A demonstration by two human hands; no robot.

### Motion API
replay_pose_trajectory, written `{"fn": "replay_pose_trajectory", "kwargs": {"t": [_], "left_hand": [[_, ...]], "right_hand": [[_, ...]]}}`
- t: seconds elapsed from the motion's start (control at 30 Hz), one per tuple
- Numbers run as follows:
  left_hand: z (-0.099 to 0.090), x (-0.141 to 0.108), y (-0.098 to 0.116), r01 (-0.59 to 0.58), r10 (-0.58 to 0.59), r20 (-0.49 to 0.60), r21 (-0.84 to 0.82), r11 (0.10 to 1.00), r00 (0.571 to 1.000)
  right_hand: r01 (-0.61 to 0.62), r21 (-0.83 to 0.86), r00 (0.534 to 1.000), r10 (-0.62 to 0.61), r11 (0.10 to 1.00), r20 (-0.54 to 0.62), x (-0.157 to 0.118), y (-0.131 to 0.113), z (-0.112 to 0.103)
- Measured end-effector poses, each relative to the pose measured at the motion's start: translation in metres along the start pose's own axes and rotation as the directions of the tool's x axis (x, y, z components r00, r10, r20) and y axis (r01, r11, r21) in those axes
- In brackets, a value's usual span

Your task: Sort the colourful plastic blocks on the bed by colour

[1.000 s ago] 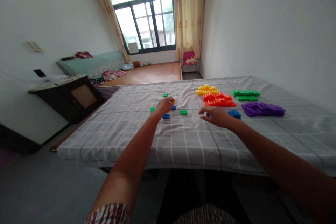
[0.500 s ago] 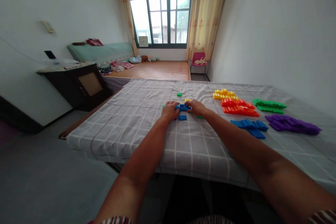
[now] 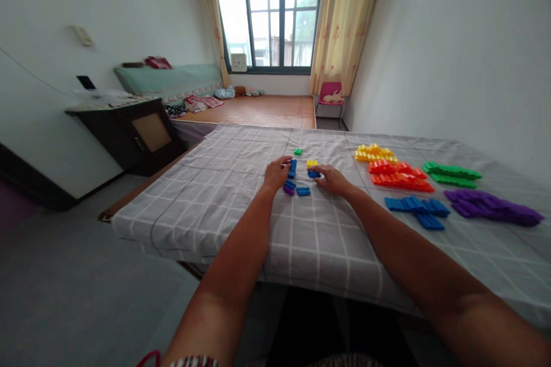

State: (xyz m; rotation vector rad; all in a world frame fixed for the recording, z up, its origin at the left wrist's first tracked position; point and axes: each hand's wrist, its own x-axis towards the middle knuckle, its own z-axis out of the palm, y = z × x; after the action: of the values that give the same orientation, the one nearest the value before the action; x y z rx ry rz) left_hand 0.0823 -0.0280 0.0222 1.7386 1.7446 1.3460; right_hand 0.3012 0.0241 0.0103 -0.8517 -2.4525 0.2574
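Observation:
Near the middle of the checked cloth, my left hand (image 3: 278,173) has its fingertips closed on an upright blue piece (image 3: 292,169). To its right, my right hand (image 3: 330,178) grips another blue piece (image 3: 314,174), just in front of a yellow piece (image 3: 312,164). Below my left hand lie a blue and a purple piece (image 3: 288,190), close together. A separate blue piece (image 3: 303,191) rests between the hands, nearer the front edge. Farther back sits a small green piece (image 3: 298,152).
On the table's right side lie piles of yellow (image 3: 375,153), orange (image 3: 400,176), green (image 3: 451,174), blue (image 3: 416,210) and purple (image 3: 493,206) pieces. A dark cabinet (image 3: 150,132) stands at left. Behind the table is a low bed platform (image 3: 271,112).
My hands have moved apart, and the blue pieces at them are now separated. The piece at my left hand now stands lengthwise. The camera view has shifted slightly.

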Motion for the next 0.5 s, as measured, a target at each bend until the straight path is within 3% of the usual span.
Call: {"fn": "replay_pose_trajectory", "kwargs": {"t": [0.1,0.23,0.33,0.43,0.5], "left_hand": [[0.006,0.000,-0.003,0.082,-0.060,0.090,-0.256,0.963,0.994],[0.012,-0.003,0.002,0.088,-0.002,0.207,-0.409,0.908,0.978],[0.004,-0.001,0.004,0.037,0.000,0.146,-0.250,0.968,0.989],[-0.010,0.003,-0.001,-0.022,0.023,-0.013,0.067,0.997,1.000],[-0.014,0.004,-0.006,-0.059,0.062,-0.005,0.262,0.963,0.998]], "right_hand": [[0.008,0.012,0.997,-0.007,1.000,-0.082,0.000,-0.013,0.001],[0.086,0.257,0.991,-0.056,0.963,-0.122,0.003,-0.033,0.001],[0.064,0.336,0.992,-0.025,0.940,-0.120,0.005,-0.033,0.002],[-0.049,0.215,0.986,0.082,0.975,-0.144,0.004,-0.019,0.002],[-0.119,0.101,0.978,0.134,0.988,-0.157,0.003,-0.009,0.001]]}}
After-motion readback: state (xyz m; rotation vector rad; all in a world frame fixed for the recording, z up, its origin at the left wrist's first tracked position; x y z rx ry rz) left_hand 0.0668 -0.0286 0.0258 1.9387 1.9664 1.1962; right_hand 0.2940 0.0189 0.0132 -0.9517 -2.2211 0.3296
